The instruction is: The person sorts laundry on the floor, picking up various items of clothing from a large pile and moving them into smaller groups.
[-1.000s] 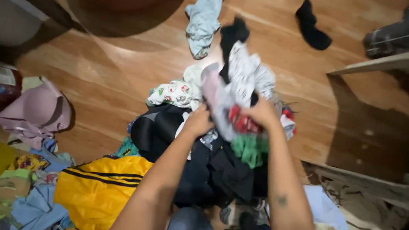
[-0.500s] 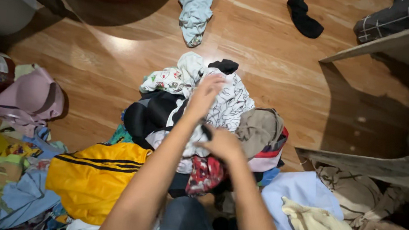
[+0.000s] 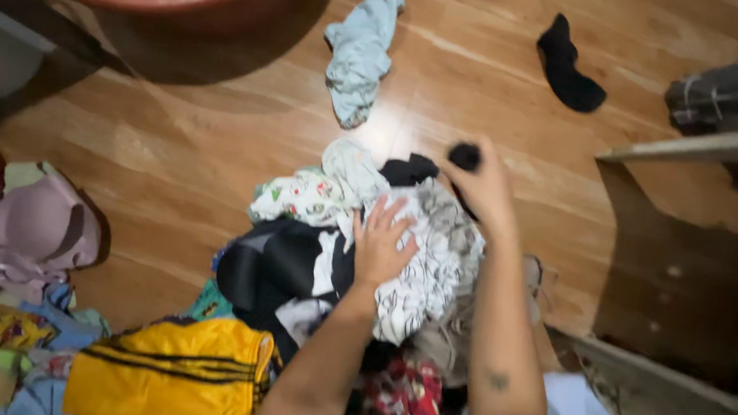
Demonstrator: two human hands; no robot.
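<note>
A heap of mixed clothes [image 3: 337, 259] lies on the wooden floor in front of me. My left hand [image 3: 381, 243] rests flat, fingers spread, on a white garment with a black print [image 3: 432, 259] at the top of the heap. My right hand [image 3: 482, 184] is raised above the heap's far edge and closed around a small black piece of cloth [image 3: 465, 155] that pokes out above the fingers. A yellow garment with black stripes [image 3: 168, 373] lies at the near left of the heap.
A light blue garment [image 3: 362, 49] and a black sock [image 3: 567, 66] lie apart on the floor [image 3: 186, 145] farther away. A large red-brown tub [image 3: 181, 0] stands at top left. A pink bra [image 3: 29, 224] and more clothes lie left. Wooden furniture [image 3: 699, 149] stands right.
My right hand has risen from the middle of the heap to its far edge with a small black cloth. My left hand has dropped flat onto the white printed garment.
</note>
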